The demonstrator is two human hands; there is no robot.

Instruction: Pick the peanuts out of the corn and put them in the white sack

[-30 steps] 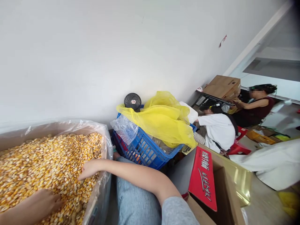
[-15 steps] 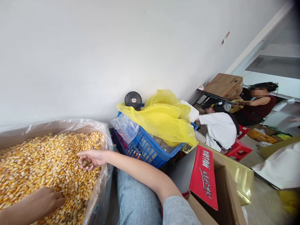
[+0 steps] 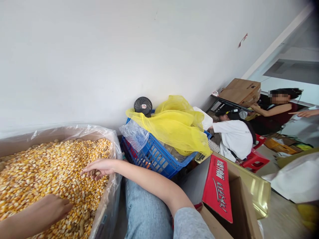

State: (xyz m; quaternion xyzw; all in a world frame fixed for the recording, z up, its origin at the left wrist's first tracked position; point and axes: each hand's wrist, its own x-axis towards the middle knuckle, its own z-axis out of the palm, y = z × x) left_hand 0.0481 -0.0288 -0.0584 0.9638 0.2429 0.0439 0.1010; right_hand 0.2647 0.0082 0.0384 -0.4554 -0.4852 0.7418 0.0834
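Right hand (image 3: pixel 104 165): palm turned inward, fingers curled around a few brown unshelled peanuts (image 3: pixel 93 172), over the corn near the box's right side; left hand (image 3: pixel 53 207): back upward, fingers bent down at the corn, lower and nearer the wearer; whether it holds anything cannot be told, its fingertips being hidden.

Loose corn kernels (image 3: pixel 50 166), yellow and white, heaped in a large box lined with clear plastic (image 3: pixel 115 146); further brown pods (image 3: pixel 82 225) among the kernels, right of the left hand.

Beside the box, one knee in pale jeans (image 3: pixel 147 205); beyond it, a blue slatted crate (image 3: pixel 164 169), tilted in view, draped with yellow mesh (image 3: pixel 171 131), a crumpled clear bag (image 3: pixel 136 134) at its corner; a small black fan (image 3: pixel 143 105) (round, with a sticker at its centre) at the crate's wall side; to the right, an open carton with a red flap (image 3: pixel 218 189), next to a gold-coloured tin (image 3: pixel 259 196).

Farther off, a co-worker in white (image 3: pixel 235 136), bent forward; another in dark red (image 3: pixel 276 116), by a brown carton (image 3: pixel 240 91).
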